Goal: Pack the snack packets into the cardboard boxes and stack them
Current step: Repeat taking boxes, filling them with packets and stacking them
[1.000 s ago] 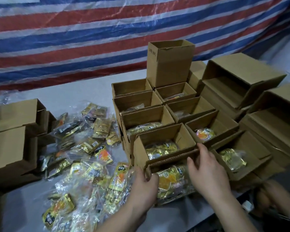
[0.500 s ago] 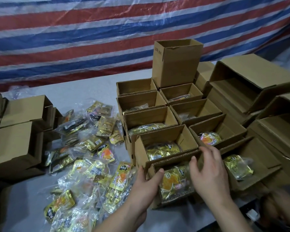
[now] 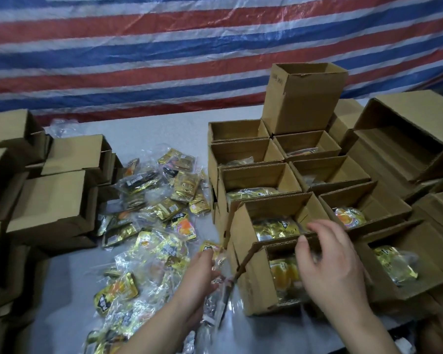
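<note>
Several open cardboard boxes stand in two rows on the grey table (image 3: 151, 134), most with gold snack packets inside. The nearest box (image 3: 260, 282) holds an orange and gold packet (image 3: 284, 273). My right hand (image 3: 327, 261) rests on this box's top edge, thumb on the rim and fingers spread. My left hand (image 3: 198, 275) is left of the box, over the loose pile of snack packets (image 3: 149, 226), its fingers closing around a clear-wrapped packet (image 3: 216, 254). Blur hides how firm that hold is.
Closed and folded boxes (image 3: 54, 200) are stacked along the left side. A tall empty box (image 3: 302, 98) stands behind the rows, and larger open cartons (image 3: 404, 139) sit to the right. A red, white and blue striped tarp (image 3: 189, 47) hangs behind the table.
My left hand left the near box's left side and moved left onto the packet pile. My right hand stayed on the box's top edge. The view has shifted left.
</note>
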Tool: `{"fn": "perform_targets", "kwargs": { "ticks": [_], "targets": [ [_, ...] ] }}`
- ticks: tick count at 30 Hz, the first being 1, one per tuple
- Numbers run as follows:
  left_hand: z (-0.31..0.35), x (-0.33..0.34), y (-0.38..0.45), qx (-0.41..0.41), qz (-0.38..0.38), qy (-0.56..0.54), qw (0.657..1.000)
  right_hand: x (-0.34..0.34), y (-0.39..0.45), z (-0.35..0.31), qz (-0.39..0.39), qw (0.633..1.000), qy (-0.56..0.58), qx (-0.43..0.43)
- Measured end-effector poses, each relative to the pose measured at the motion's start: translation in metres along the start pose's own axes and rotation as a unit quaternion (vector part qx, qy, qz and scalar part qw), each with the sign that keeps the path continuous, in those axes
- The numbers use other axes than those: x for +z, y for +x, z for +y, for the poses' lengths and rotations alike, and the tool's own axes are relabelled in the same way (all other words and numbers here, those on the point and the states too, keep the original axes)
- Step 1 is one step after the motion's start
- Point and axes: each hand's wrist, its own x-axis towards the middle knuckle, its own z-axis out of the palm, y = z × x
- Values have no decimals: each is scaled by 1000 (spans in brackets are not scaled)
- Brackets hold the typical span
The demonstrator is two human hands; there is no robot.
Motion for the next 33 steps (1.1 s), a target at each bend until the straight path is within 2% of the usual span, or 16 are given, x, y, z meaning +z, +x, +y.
{"fn": "perform_targets", "kwargs": {
  "ticks": [5, 12, 18, 26, 30, 33],
  "targets": [
    [-3, -63, 1, 51, 57, 5, 997, 26, 8, -67, -43, 993, 44, -98],
    [-21, -175, -19, 78, 208, -25, 975, 83, -6, -139, -149, 965, 96, -191],
    [-9, -248, -32, 187, 329, 108, 919, 136, -20, -181, -236, 938, 102, -232],
    [15, -312, -16, 228, 354, 271, 865, 186, -28, -215, -323, 912, 55, -246],
    [84, -351, 17, 270, 406, 341, 804, 207, -3, -250, -325, 914, 71, -232],
    [148, -392, 51, 236, 466, 443, 729, 218, 25, -287, -320, 919, 72, -220]
  ]
}}
